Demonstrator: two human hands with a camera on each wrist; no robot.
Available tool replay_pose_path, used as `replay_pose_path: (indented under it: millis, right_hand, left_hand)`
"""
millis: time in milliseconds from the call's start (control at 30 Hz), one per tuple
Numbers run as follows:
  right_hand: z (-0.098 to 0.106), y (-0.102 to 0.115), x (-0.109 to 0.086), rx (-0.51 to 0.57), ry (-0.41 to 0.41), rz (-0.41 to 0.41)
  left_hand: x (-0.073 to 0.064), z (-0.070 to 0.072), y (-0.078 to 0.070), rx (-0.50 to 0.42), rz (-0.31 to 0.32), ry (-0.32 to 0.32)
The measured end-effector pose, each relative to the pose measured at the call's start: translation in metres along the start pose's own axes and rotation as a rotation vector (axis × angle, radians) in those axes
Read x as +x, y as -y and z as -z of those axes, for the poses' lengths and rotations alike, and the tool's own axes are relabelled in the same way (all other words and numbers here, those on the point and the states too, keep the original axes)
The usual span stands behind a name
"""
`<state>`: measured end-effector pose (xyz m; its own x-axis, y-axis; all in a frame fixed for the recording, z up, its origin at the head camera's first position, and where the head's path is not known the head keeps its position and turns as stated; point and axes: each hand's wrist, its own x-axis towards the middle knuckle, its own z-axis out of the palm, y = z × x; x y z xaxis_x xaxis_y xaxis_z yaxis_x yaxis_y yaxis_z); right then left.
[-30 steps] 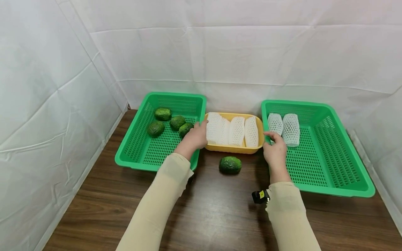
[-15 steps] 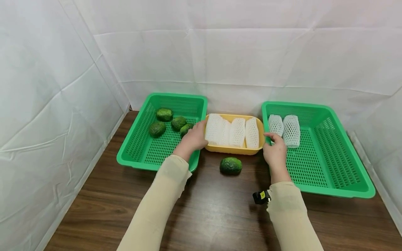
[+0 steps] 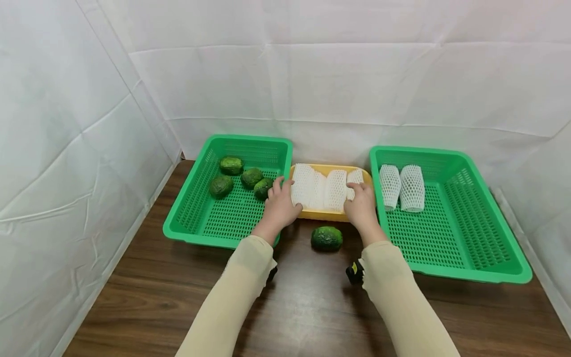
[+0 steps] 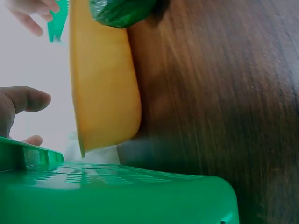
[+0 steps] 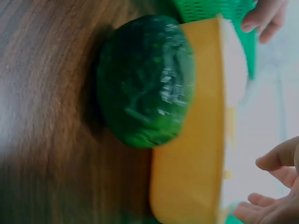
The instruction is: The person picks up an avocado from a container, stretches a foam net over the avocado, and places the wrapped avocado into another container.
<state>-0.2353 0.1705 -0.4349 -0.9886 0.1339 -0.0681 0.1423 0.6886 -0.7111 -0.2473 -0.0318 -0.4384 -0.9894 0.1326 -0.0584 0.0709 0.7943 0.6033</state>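
A yellow tray (image 3: 332, 216) holds several white foam net sleeves (image 3: 308, 187). My left hand (image 3: 281, 206) hovers at the tray's left end, thumb and fingers apart with nothing between them. Over the tray's right end is my right hand (image 3: 360, 206), thumb and fingers spread near the rightmost sleeves; whether it touches one I cannot tell. In the right wrist view that hand (image 5: 275, 186) shows a gap between thumb and fingers. One dark green, wrinkled fruit, like an avocado (image 3: 327, 238), lies on the table in front of the tray.
Left of the tray stands a green basket (image 3: 189, 234) with several similar green fruits (image 3: 221, 186). A larger green basket (image 3: 490, 275) on the right holds two sleeve-wrapped items (image 3: 412, 188). White cloth (image 3: 348, 84) hangs behind the wooden table (image 3: 303, 307).
My right hand has moved left from the right basket's rim to over the tray's right end. My left hand has shifted slightly, its fingers rising away from the tray's left end.
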Motion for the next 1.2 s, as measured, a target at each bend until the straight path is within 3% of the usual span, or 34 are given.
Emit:
replay_pose_path:
  millis: [200,467,800,1200]
  right_hand:
    - [-0.015,-0.005,0.015,-0.084,-0.043,-0.074]
    - [-0.021,-0.01,0.019,-0.124,-0.075,-0.119]
    - [-0.017,-0.012,0.019,-0.179,-0.045,-0.095]
    - [-0.01,-0.003,0.017,-0.076,-0.02,-0.072]
  left_hand:
    - [0.001,-0.004,0.006,0.029,-0.011,-0.026]
    - [0.001,-0.006,0.007,0.041,-0.016,-0.055]
    - [0.001,-0.006,0.006,0.053,-0.016,-0.061]
    - [0.0,-0.006,0.006,0.058,-0.018,-0.069]
